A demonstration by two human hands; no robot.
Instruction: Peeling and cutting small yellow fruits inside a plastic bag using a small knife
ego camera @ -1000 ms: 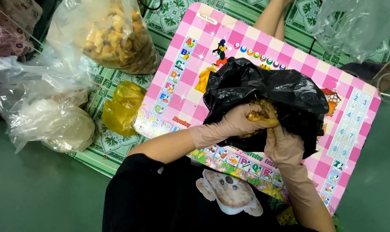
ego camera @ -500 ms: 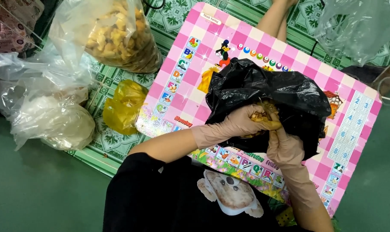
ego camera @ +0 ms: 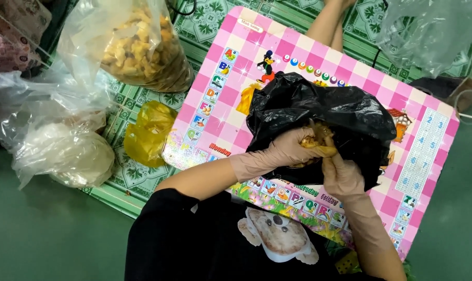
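The person sits on a dull green floor (ego camera: 43, 239), working at a low pink checkered play table (ego camera: 231, 99) printed with cartoon pictures and coloured tiles along its edges. Under the table lies a green patterned mat (ego camera: 137, 177) that runs off toward the top of the view.

On the table sits a crumpled black plastic bag (ego camera: 329, 112), its mouth turned toward the person. Both hands wear tan gloves. The left hand (ego camera: 290, 151) and the right hand (ego camera: 341, 174) meet at the bag's opening, fingers closed around a yellowish-brown clump of food (ego camera: 317, 143) held between them, just at the bag's mouth.

To the left, on the mat, stands a large clear bag of golden-brown snack pieces (ego camera: 142, 47), a small yellow plastic bag (ego camera: 147, 132) just beside the table's edge, and a clear bag with a pale whitish lump (ego camera: 72, 153) partly on the floor. A loose clear plastic bag (ego camera: 428, 31) lies at the upper right. The person wears a black shirt with a bear print (ego camera: 275, 237).
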